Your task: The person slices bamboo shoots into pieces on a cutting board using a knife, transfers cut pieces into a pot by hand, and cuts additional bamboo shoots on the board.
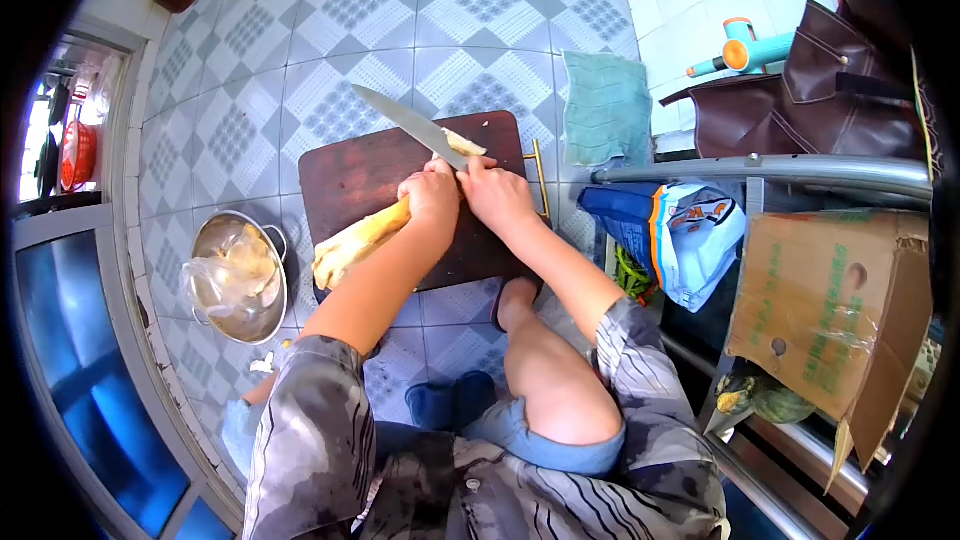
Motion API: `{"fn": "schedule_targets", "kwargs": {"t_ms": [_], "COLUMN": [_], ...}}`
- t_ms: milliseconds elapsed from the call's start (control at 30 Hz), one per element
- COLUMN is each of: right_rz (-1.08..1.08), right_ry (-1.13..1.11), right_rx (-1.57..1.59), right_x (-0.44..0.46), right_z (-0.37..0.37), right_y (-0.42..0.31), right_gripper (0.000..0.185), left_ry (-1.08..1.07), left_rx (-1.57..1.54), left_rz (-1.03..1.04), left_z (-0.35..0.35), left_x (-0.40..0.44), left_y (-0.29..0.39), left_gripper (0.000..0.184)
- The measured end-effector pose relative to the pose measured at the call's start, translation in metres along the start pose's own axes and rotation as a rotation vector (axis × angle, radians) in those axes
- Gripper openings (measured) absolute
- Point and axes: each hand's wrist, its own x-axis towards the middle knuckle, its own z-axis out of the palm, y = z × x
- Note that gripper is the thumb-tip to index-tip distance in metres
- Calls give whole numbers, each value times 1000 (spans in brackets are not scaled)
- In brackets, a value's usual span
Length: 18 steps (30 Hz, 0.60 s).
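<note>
A large kitchen knife (405, 122) points up and to the left over a dark wooden cutting board (350, 180). My right hand (495, 198) is closed around its handle end, close beside my left hand. A long, pale yellow piece of food (362, 240) lies across the board's left side, its exact kind unclear. My left hand (432, 195) is closed over its upper end, and my forearm hides part of it. Just beyond the blade, a smaller pale piece (464, 143) rests near the board's far edge.
A metal pot (283, 285) holding a plastic bag (225, 275) stands on the tiled floor at left. At right, a metal rack (780, 172) carries a cardboard box (820, 300) and a blue bag (655, 235). A teal mat (606, 105) lies beyond the board.
</note>
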Motion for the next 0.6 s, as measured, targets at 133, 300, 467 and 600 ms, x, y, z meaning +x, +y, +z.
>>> {"fn": "schedule_targets", "kwargs": {"t_ms": [133,300,467,600], "right_rz": [73,163,55,-4], "right_ry": [-16,-109,-44,-12], "right_rx": [57,-37,-41,87], "right_x": [-41,-103,-45,9], "right_z": [-9,-15,-8,0], "right_y": [13,41,21,-10], "right_gripper": [36,36,36,31], "left_ry": [42,-23,23,-14], "left_rx": [-31,-60,-5,-101], "left_rz": [107,97,35,57], "left_z": [1,-13,-11,-8], "left_x": [-2,-12,-12,-9], "left_y": [-8,-11,-4,-6], "left_gripper": [36,48,46,43]}}
